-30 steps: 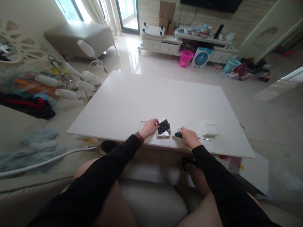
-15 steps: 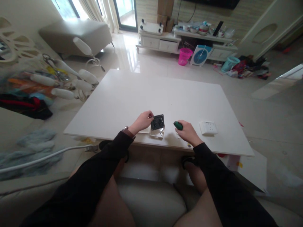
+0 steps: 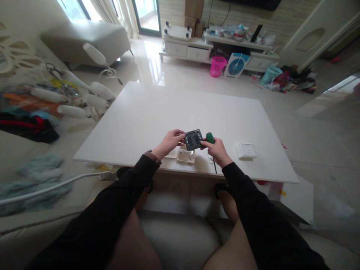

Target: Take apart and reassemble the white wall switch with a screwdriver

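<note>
A black wall-socket insert (image 3: 193, 140) is held up between my two hands, above the near edge of the white table. My left hand (image 3: 172, 141) pinches its left side. With thumb and fingertips my right hand (image 3: 218, 149) touches its right edge, while the same hand keeps a green-handled screwdriver (image 3: 210, 137), its shaft pointing down toward me. Below the insert lies an open white back box (image 3: 186, 156) with small loose parts in it. A flat white plate (image 3: 170, 154) is partly hidden beside my left wrist.
An assembled white socket (image 3: 246, 150) lies to the right on the white table (image 3: 168, 107). Close to the left table edge stands a lamp with several white shades (image 3: 97, 90). Beyond the table are a pink basket (image 3: 218, 66) and a blue fan (image 3: 237, 65).
The black insert has risen off the back box and moved right, turning flatter. My right hand has come left to its edge, and the screwdriver now points down.
</note>
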The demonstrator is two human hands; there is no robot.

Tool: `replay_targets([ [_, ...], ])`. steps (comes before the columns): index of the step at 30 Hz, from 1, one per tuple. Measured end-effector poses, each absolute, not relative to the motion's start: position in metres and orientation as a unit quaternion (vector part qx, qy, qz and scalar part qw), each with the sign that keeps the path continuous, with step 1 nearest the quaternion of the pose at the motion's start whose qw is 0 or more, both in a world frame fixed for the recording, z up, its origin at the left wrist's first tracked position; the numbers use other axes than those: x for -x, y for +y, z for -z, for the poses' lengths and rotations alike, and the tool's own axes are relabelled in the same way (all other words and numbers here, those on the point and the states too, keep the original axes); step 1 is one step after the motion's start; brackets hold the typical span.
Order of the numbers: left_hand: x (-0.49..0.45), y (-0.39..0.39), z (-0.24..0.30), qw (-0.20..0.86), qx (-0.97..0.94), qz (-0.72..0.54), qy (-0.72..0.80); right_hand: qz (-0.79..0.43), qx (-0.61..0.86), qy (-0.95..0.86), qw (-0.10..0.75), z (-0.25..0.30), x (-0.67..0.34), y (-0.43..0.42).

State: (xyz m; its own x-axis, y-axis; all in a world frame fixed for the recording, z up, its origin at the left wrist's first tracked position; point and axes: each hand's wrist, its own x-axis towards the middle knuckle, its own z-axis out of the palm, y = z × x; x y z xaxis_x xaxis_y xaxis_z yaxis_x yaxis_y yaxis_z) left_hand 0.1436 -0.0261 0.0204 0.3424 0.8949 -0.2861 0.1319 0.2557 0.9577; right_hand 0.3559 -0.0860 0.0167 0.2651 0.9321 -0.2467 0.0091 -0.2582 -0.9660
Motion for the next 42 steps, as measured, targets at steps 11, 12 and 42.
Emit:
replay_targets([
  [11,-0.140,-0.044,0.030,0.257,-0.863,-0.010,0.435,-0.389,0.737,-0.132,0.537,0.031,-0.371,-0.071],
  [12,-0.141,-0.046,0.033,0.247,-0.869,-0.004,0.429,-0.388,0.739,-0.123,0.536,0.035,-0.371,-0.071],
  [42,-0.145,-0.047,0.017,0.289,-0.845,-0.171,0.416,-0.336,0.754,-0.113,0.553,0.025,-0.368,-0.080],
])
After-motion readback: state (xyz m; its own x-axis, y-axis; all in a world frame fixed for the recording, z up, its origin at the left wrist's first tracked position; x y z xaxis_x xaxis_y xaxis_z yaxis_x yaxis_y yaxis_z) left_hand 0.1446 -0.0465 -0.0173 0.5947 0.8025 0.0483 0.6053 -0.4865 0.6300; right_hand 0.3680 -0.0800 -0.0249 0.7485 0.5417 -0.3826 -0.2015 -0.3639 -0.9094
